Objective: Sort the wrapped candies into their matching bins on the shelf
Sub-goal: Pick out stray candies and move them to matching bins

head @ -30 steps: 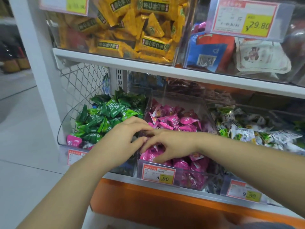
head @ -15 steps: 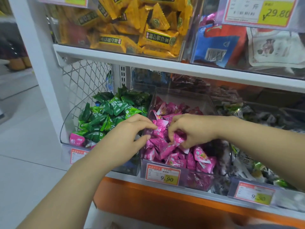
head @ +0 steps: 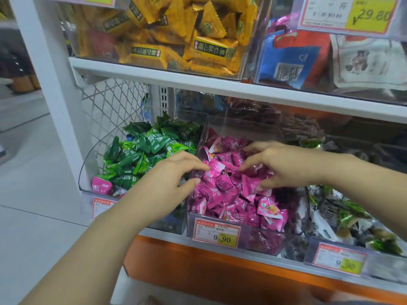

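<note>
In the middle of the frame, on the lower shelf, both hands work inside the clear plastic bin (head: 251,235) heaped with pink foil-wrapped candies (head: 224,197). The left hand (head: 169,183) reaches in from the lower left with its fingers nearly straight and the thumb held a little apart. Its fingertips touch a pink wrapper at the bin's left edge, and it does not seem to grip anything. The right hand (head: 279,166) arches over the pile from the right, fingers spread and bent, with a pink wrapper lying by the thumb. Whether it pinches that wrapper I cannot tell.

Judging by how things lie, the sorting is partly done. The pink bin looks all one colour, and the clear curved bin (head: 88,172) at centre left holds mostly green foil-wrapped candies (head: 152,142). One stray pink candy (head: 101,187) sits at that bin's front left corner, so it is still left to move. The bin of white-and-green wrapped candies (head: 330,225) at lower right is too blurred to check for strays.
</note>
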